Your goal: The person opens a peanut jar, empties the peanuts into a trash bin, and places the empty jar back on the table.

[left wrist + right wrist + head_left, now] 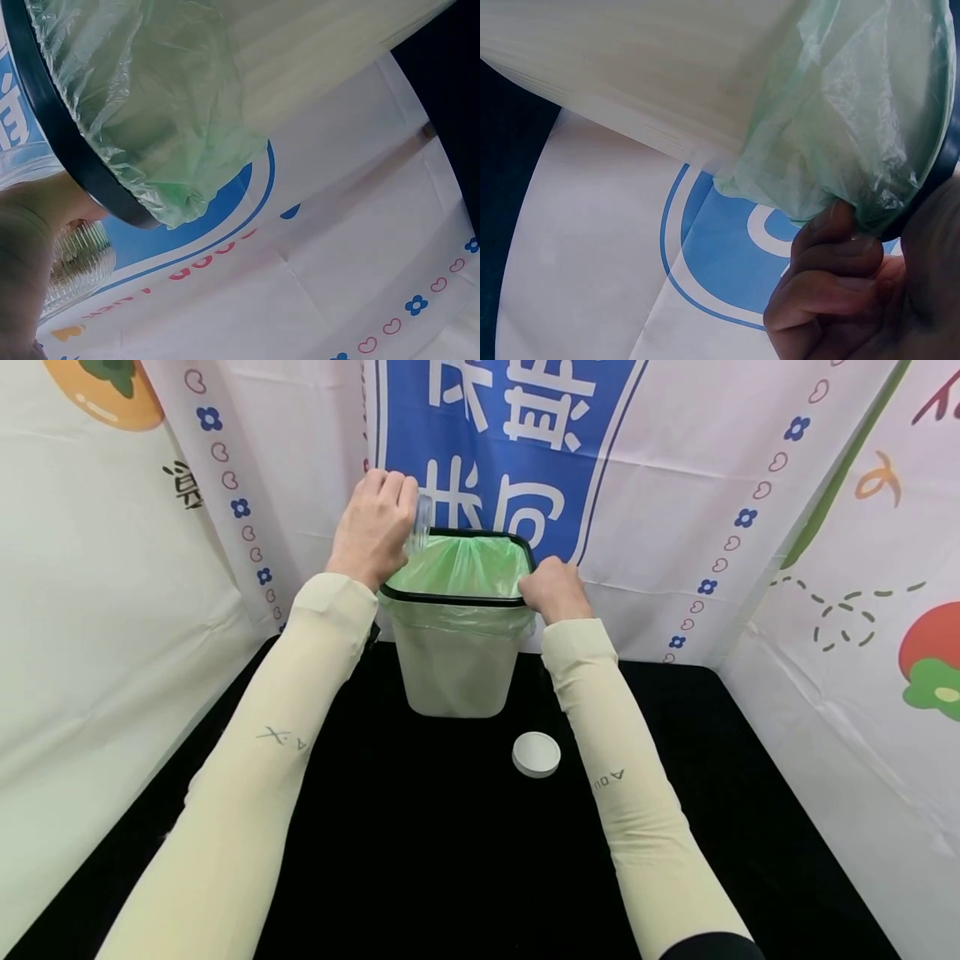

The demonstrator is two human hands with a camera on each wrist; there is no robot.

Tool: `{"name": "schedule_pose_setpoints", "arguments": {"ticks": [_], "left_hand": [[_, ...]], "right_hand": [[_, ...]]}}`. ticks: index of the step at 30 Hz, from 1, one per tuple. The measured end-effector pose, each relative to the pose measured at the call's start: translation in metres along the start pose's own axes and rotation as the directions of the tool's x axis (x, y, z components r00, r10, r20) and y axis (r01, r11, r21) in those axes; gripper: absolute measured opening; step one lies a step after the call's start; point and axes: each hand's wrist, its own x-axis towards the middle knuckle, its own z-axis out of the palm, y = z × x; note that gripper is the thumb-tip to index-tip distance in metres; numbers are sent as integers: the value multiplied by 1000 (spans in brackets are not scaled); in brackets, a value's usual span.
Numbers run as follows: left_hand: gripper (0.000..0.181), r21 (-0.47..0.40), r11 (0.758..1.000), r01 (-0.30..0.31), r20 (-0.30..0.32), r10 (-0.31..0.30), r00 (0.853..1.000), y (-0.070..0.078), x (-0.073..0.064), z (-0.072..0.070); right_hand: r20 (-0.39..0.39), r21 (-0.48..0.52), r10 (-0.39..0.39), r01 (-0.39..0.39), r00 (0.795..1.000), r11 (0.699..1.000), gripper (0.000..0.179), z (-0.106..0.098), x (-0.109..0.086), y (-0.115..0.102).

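My left hand (373, 525) grips a clear ribbed jar (423, 518), tipped on its side at the bin's left rim; the fingers cover much of it. In the left wrist view, brownish contents show through the ribbed wall of the jar (84, 259). A pale trash bin (456, 668) with a black rim (457, 600) stands upright between my arms, lined with a green plastic bag (476, 564). My right hand (557, 591) holds the bin's right rim with curled fingers, their tips against the overhanging bag (832, 120) in the right wrist view.
A round white lid (536, 753) lies on the black tabletop (435, 835), in front of the bin and beside my right forearm. Printed fabric walls (645, 518) enclose the table at the back and both sides, close behind the bin.
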Motion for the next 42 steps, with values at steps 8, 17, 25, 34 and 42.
{"name": "schedule_pose_setpoints", "arguments": {"ticks": [8,17,25,34,42], "left_hand": [[47,34,999,-26,4,26,1000,1,-1,-1],[49,51,998,-34,5,34,999,-1,-1,-1],[47,88,994,-58,-8,59,998,-1,0,-3],[43,117,990,-74,-13,76,997,-1,0,-2],[44,121,989,-82,-10,84,996,-1,0,-4]], "right_hand": [[-5,-7,1,-1,1000,1000,30,0,-1,1],[-24,-9,-15,15,1000,1000,18,3,0,2],[-32,-10,-17,16,999,1000,15,3,2,1],[-35,-1,-15,15,999,1000,16,4,2,2],[-41,-1,-13,13,999,1000,18,4,1,1]]}}
